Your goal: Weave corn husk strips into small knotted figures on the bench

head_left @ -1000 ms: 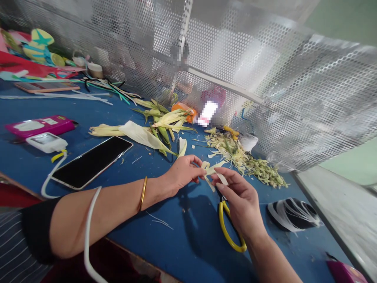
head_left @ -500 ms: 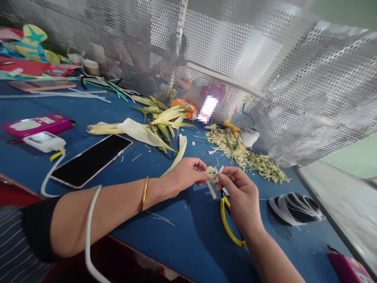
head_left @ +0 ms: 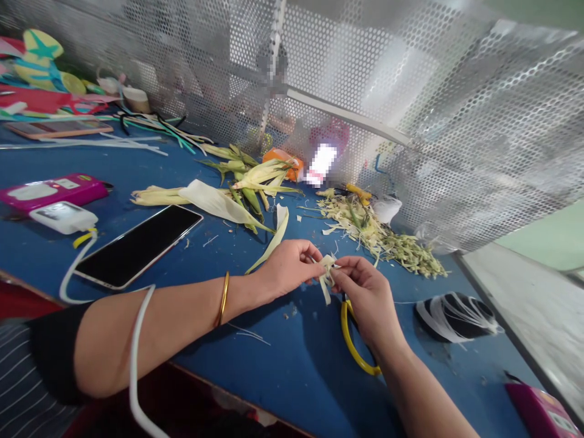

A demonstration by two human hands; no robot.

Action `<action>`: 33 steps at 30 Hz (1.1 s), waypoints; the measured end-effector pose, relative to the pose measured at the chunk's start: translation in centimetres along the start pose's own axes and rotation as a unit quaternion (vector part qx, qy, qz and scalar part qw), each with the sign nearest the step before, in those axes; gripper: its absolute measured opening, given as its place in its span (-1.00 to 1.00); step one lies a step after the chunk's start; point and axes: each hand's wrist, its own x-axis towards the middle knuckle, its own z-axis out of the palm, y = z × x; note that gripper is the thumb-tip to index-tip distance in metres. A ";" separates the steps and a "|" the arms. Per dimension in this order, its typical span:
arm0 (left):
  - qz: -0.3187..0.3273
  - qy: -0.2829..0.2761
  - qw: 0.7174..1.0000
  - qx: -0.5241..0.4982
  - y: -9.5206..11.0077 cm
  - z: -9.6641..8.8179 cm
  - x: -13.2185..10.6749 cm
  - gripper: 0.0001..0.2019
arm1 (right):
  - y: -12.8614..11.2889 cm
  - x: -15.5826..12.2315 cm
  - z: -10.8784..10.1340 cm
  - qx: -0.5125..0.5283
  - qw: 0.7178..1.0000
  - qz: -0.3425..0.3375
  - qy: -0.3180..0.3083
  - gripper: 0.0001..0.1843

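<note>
1. Workpiece: one corn-husk strip [head_left: 325, 286], located just beyond and left of the yellow-handled scissors [head_left: 350, 347], above the blue surface [head_left: 274, 377].
2. Appearance: pale cream, thin, flat and narrow. The upper portion is folded into a small bunched loop; one flat tail hangs down from it. Whether the loop is knotted cannot be told.
3. Left hand [head_left: 292, 267]: fingers drawn together in a pinch, thumb against forefinger, gripping the left side of the loop.
4. Right hand [head_left: 368, 298]: fingers curled, thumb and fingertips pinched together on the loop's right side. This hand partly covers the scissors.
5. Long husk leaf [head_left: 269, 243]: left of and beyond the scissors, pale with a greenish tint, its near end behind the left hand.
6. Shredded husk pile [head_left: 365, 228]: beyond the scissors, cream to green.
7. Black spool [head_left: 456, 316]: right of the scissors, loosely wrapped in white strands.
8. Smartphone [head_left: 139, 246]: well left of the scissors, screen dark.
</note>
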 end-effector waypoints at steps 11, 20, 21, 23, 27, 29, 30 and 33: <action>0.091 -0.010 0.980 0.175 -0.1 -0.5 -0.1 -0.92 | -0.5 -0.1 0.0 0.031 0.998 0.016 -0.054 -0.70; 0.031 -0.095 0.986 0.134 0.6 -0.3 -0.4 -0.97 | -0.7 -0.2 -0.2 0.017 0.999 0.019 -0.024 -0.76; 0.015 -0.104 0.987 0.119 0.7 -0.2 -0.5 -0.95 | -0.8 -0.2 -0.2 0.032 0.999 0.030 -0.024 -0.76; -0.009 -0.119 0.988 0.101 0.8 -0.2 -0.6 -0.91 | -0.9 -0.2 -0.2 0.058 0.997 0.042 -0.023 -0.78; -0.025 -0.179 0.980 0.082 0.7 -0.4 -0.7 -0.92 | -0.9 -0.2 -0.2 0.067 0.997 0.040 -0.013 -0.77; -0.033 -0.198 0.977 0.067 0.5 -0.5 -0.7 -0.86 | -0.7 -0.2 -0.2 0.063 0.997 0.047 -0.007 -0.74; -0.038 -0.203 0.977 0.060 0.4 -0.5 -0.7 -0.85 | -0.7 -0.1 -0.2 0.064 0.996 0.054 -0.005 -0.73; -0.039 -0.231 0.971 0.048 0.5 -0.6 -0.7 -0.83 | -0.4 0.1 -0.4 0.073 0.995 0.064 0.011 -0.72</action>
